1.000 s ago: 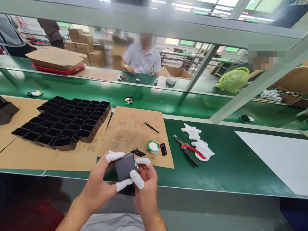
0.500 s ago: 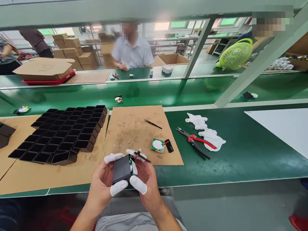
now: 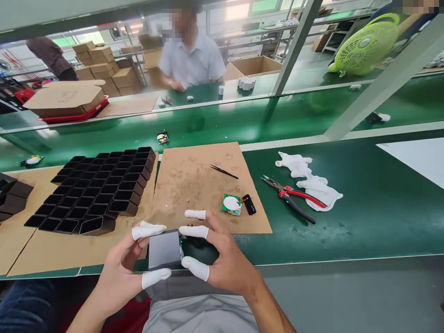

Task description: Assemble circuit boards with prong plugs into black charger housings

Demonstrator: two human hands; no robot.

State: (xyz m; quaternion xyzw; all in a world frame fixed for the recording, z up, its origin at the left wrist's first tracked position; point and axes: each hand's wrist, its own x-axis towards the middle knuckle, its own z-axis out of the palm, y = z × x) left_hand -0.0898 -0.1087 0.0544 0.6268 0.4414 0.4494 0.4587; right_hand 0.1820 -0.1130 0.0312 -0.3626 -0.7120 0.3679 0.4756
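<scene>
Dark grey, a boxy case (image 3: 163,249) is held at the lower centre of the frame, clamped in the grip of the left hand (image 3: 123,266), its white-covered fingers laid along the upper edge and thumb along the lower. A strip of green board (image 3: 180,239) is shown at the case's right end. There the right hand (image 3: 229,259) is spread, index finger at the upper corner and thumb at the lower; whether that grip is closed on anything cannot be told.

At the left of the frame, black open-topped cases (image 3: 100,187), dark inside, are packed in rows on cardboard. In the upper left, a carton (image 3: 65,99) is set in a red tray (image 3: 78,115), its contents hidden by flaps. The inside of an open carton (image 3: 262,66), upper centre, is largely concealed.

Right of centre, a circuit board (image 3: 231,204) is joined by red wires to a small black part (image 3: 249,205) on a cardboard sheet (image 3: 190,175); tweezers (image 3: 224,171) are laid above them. Farther right, white cloths (image 3: 295,164) are partly covered by red-and-black pliers (image 3: 294,199) on the green table (image 3: 354,231). The upper right is crossed by a slanting post (image 3: 371,92), near a yellow-green fan (image 3: 366,46).
</scene>
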